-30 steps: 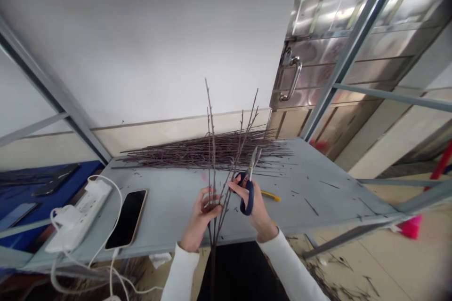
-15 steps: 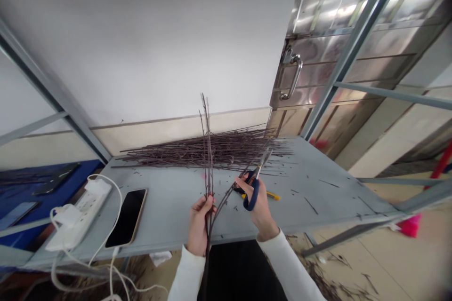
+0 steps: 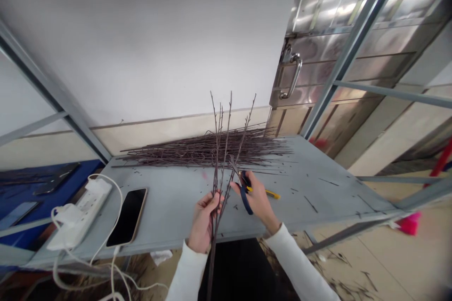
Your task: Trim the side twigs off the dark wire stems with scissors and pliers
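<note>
Branches (image 3: 215, 174), thin and dark, rise through the person's left hand (image 3: 205, 220); their joined lower ends run down toward the viewer, past the near table edge and beside a black surface (image 3: 238, 268). Left hand: thumb and fingers pinched around the stems, which lean up and away over the grey table (image 3: 165, 197). Change from 0.5 s ago: the upper ends stand fanned out, one stem in the middle and one tipped right, where most were bunched nearly upright. The left hand sits slightly further right.

Right hand (image 3: 260, 201): fingers curled around navy-handled scissors (image 3: 245, 195), just beside the rightmost stem. Blades point up and left toward that stem; half a second earlier they pointed up and right. Contact between blades and stem: cannot tell.

A yellow cutter (image 3: 272, 194) lies partly behind the right hand, position unchanged. To the left, a dark-screened phone (image 3: 127, 216) rests near a white power strip (image 3: 76, 225) with a white cable (image 3: 120, 200) looping between them; no shift noted. Further back, a long pile of branches (image 3: 183, 151) lies across the table, behind the held stems. Beyond: white wall (image 3: 158, 47); at right, a metal door (image 3: 318, 73).
</note>
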Demonstrator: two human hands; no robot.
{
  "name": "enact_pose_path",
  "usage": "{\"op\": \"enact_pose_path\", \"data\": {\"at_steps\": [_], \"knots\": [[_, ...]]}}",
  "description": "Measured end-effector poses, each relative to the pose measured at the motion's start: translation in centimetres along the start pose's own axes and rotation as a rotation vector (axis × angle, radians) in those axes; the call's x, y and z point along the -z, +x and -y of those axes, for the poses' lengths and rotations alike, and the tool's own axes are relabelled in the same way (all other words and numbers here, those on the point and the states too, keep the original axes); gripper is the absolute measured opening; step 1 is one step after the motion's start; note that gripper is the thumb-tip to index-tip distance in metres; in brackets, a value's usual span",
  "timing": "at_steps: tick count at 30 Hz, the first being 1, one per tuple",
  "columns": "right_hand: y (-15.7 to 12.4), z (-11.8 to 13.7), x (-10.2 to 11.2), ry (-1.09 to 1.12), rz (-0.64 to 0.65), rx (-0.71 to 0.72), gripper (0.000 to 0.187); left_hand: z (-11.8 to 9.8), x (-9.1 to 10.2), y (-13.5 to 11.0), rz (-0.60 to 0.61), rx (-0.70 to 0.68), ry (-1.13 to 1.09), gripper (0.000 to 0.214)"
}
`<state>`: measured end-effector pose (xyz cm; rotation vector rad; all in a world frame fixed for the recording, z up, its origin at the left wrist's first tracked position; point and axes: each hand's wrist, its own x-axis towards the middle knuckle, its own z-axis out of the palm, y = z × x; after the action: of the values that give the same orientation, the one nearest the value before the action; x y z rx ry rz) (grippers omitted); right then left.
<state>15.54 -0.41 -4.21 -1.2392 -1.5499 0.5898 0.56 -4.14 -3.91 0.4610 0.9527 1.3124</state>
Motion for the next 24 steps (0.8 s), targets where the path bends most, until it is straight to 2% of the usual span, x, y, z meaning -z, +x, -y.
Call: {"op": "enact_pose_path", "data": {"at_steps": [6, 10, 18, 24], "knots": [[-1.7, -0.7, 3.0, -0.375, 0.153, 0.204, 0.023, 0.1, 0.1, -0.2, 0.008, -0.012, 0.028, 0.031], [-2.2, -1.2, 4.0, -0.576, 0.154, 0.284, 0.020, 0.1, 0.0, -0.4, 0.007, -0.003, 0.056, 0.033], [-1.4, -0.7, 4.9, -0.775, 0.178, 0.367, 0.015, -0.3, 0.0, -0.8, 0.006, -0.011, 0.138, 0.033], [-0.5, -0.8, 5.4, -0.822, 0.197, 0.460, 0.017, -0.5, 0.1, -1.1, -0.006, -0.007, 0.165, 0.029]]}}
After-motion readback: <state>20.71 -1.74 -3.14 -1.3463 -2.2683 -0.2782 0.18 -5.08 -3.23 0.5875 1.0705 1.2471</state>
